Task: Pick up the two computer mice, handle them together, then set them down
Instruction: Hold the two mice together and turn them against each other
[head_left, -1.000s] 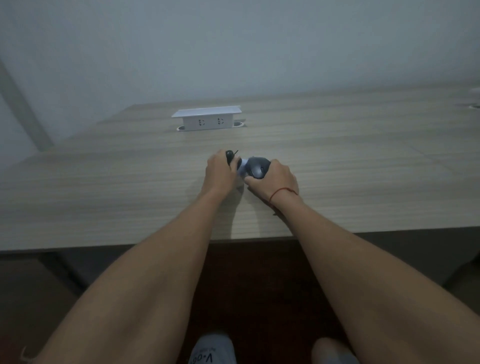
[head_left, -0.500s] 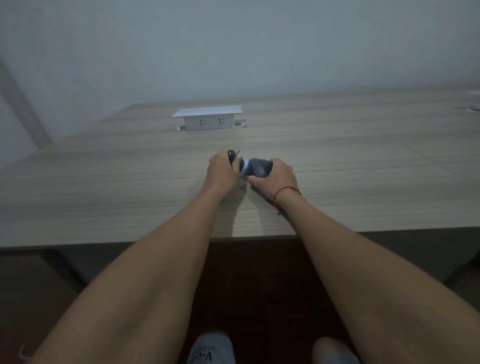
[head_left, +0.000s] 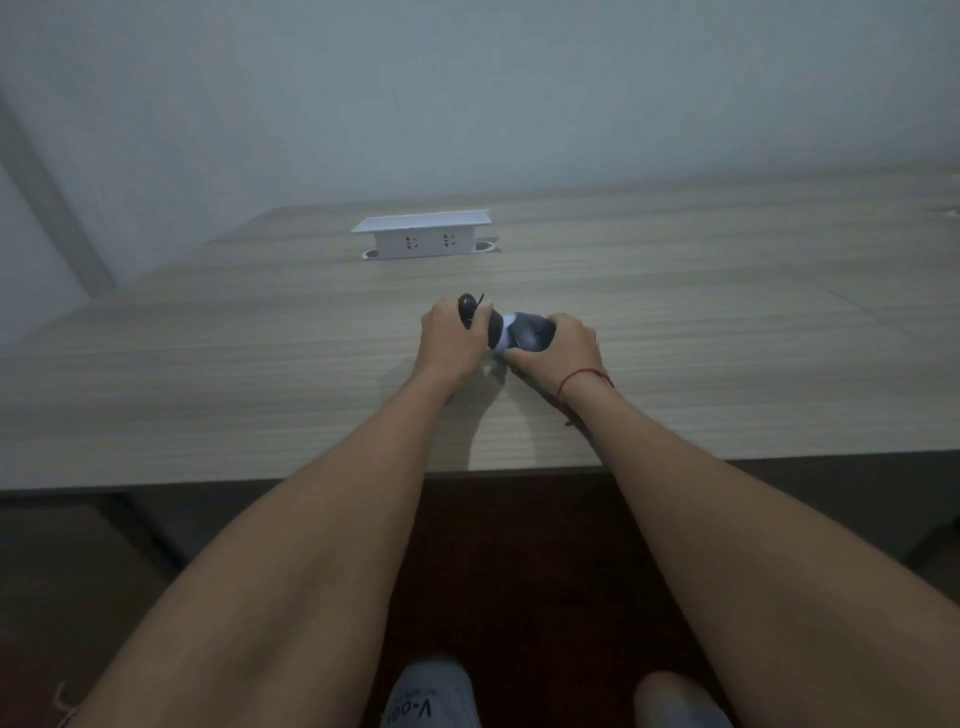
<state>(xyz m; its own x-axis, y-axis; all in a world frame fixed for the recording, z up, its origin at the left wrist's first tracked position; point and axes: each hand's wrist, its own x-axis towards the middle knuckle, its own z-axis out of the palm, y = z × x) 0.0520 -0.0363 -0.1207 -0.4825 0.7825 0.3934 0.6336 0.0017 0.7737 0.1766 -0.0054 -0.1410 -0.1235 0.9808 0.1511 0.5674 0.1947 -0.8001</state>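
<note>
Both hands are out over the wooden desk, each wrapped around a mouse. The left hand is closed on the black mouse, whose dark rounded end pokes up past the knuckles with a thin dark bit, maybe a cord or strap, sticking out beside it. The right hand is closed on the grey mouse, thumb underneath, fingers over the far side; a red string bracelet sits on that wrist. The two mice are pressed together or just touching between the hands, near the desk's front edge, and seem slightly lifted off the surface, judging from the shadow under them, though I can't tell for sure. A white pop-up socket box stands well beyond them and plays no part. Step in hand looks like the middle one: mice already picked up and being handled together, not yet set down. The next move calls for separating them, lowering each flat onto bare desk on its own side, bottoms down, then opening the fingers. The risk is that the loose dark strand catches on a finger or on the grey mouse at release.
</note>
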